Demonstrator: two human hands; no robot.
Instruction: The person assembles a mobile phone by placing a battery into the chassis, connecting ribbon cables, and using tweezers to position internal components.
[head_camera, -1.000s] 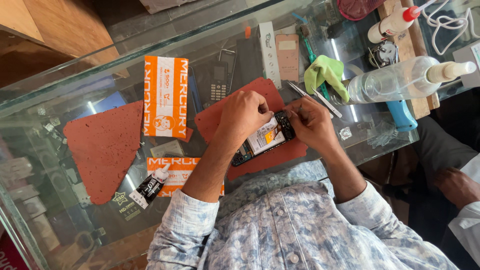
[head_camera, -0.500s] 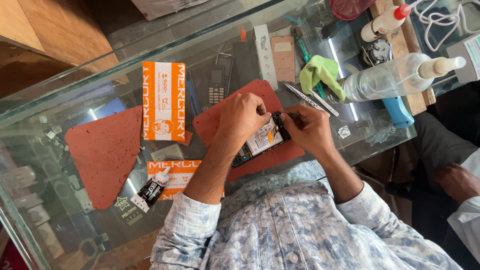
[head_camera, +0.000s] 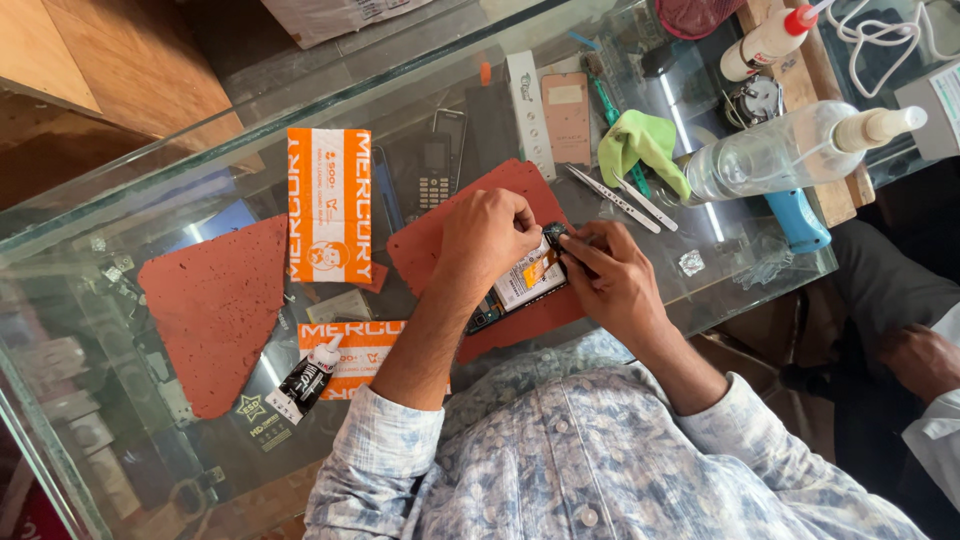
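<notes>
An opened mobile phone (head_camera: 522, 285), its white and orange battery showing, lies on a red perforated mat (head_camera: 440, 235) on the glass counter. My left hand (head_camera: 485, 235) rests over the phone and pinches at its far end. My right hand (head_camera: 615, 280) grips that same end from the right, fingertips touching the left hand's. Much of the phone is hidden under both hands.
Metal tweezers (head_camera: 620, 197), a green cloth (head_camera: 640, 145), a clear spray bottle (head_camera: 785, 152) and a blue tool (head_camera: 800, 222) lie to the right. Two orange-and-white packets (head_camera: 328, 205), a black glue tube (head_camera: 305, 380) and a second red mat (head_camera: 215, 310) lie left. Another person's hand (head_camera: 920, 355) is at far right.
Both hands stay on the phone's end with only small finger movements. The view has shifted slightly.
</notes>
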